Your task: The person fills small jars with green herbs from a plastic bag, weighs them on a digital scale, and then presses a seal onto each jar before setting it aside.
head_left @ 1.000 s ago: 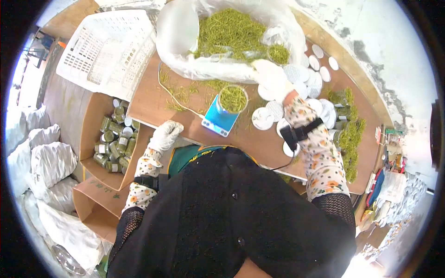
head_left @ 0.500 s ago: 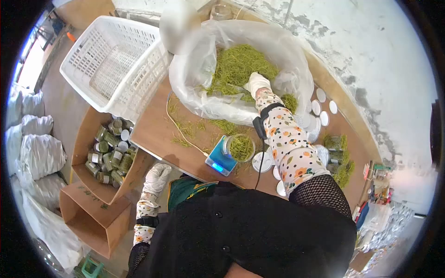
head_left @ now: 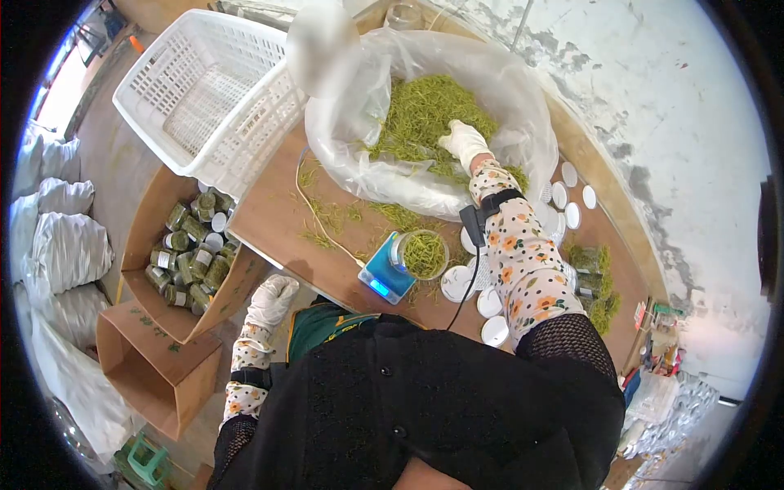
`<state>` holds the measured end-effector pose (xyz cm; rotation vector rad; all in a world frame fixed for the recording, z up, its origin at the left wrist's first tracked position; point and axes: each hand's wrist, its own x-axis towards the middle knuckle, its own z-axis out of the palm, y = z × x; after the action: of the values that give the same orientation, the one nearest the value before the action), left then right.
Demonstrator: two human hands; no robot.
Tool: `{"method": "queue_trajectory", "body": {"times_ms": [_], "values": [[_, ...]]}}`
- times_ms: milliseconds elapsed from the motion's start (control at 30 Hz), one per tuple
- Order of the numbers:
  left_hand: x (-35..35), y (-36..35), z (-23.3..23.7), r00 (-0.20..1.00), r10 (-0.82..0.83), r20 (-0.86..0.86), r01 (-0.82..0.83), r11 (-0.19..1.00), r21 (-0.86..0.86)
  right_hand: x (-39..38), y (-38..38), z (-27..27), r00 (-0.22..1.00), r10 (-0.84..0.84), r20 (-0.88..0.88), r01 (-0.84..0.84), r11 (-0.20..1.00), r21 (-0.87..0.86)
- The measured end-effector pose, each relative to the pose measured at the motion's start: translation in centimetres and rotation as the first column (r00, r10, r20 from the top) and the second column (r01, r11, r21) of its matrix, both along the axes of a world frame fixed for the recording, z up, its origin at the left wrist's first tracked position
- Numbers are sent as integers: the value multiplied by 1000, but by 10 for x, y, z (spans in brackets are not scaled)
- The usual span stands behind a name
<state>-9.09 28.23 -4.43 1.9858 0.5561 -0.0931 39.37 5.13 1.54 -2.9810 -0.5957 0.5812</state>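
Note:
Inside a large clear plastic bag lies a heap of thin green strands like dried tea leaves. My right hand, in a white glove, reaches into the bag, its fingers curled down into the strands. Below the bag, an open glass jar filled with the same strands stands on a blue digital scale with a lit display. My left hand, also gloved, stays low beside the table's front edge with its fingers folded in. Nothing shows in it.
A white plastic basket sits at the table's left. Below it, a cardboard box holds several filled jars. White lids and more filled jars are on the right. A cable crosses the scattered strands.
My right hand has shifted slightly right within the bag, still at the strands. My left hand has moved slightly. The whole view has shifted a little.

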Motion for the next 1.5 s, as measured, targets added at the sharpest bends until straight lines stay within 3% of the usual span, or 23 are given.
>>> {"method": "queue_trajectory", "body": {"times_ms": [100,200,233,367,467,600,733,867,933,1033,1067,1133,1167,1200,1233,1267,1333,1367,1500], "values": [[-13,-1,-8,1000,-1,16,1,1000,31,-19,13,7,975,-222,19,220,972,85],[-22,-9,-8,1000,18,2,-18,999,49,-19,22,2,997,-77,-4,77,997,-9],[-25,-11,-7,1000,22,-11,-21,998,52,-16,17,-11,993,100,66,-95,993,-72],[-32,-13,-7,997,69,-37,-69,998,-3,4,-2,-41,946,268,183,-255,962,-96],[-29,-10,-3,998,55,-11,-55,998,31,7,-2,-28,994,-74,-77,91,965,248],[-18,-8,3,1000,16,-8,-16,999,35,-1,-7,0,900,-211,-381,405,726,556],[28,-13,30,996,-46,74,47,999,-11,-21,-26,21,816,-99,-569,545,461,701],[97,-38,77,921,-320,224,301,947,113,-80,-41,66,821,25,-570,541,281,792],[124,-57,73,848,-418,327,394,909,139,-110,-53,72,810,73,-582,554,233,799],[150,-89,63,826,-440,352,397,898,190,-162,-68,79,829,118,-546,505,259,823],[155,-98,61,818,-442,368,391,897,207,-189,-67,85,788,114,-606,586,164,793],[163,-113,58,800,-440,408,384,898,214,-205,-79,62,914,-31,-405,363,510,780],[166,-120,56,791,-436,428,386,900,202,-231,-71,88,976,-41,-214,190,642,743],[168,-126,55,784,-431,447,388,902,189,-233,-78,71,973,162,162,-229,672,704],[171,-130,53,746,-413,522,343,911,231,-234,-81,50,920,217,326,-387,627,676],[175,-134,50,739,-370,563,349,925,149,-238,-78,41,837,264,479,-535,573,621],[183,-139,46,729,-268,630,358,934,-17,-245,-77,37,829,356,432,-532,741,410],[179,-138,79,724,-293,625,393,919,-24,-248,-75,39,826,396,401,-524,800,291],[184,-143,75,669,-370,645,452,891,43,-248,-67,47,802,510,312,-596,720,356]]}}
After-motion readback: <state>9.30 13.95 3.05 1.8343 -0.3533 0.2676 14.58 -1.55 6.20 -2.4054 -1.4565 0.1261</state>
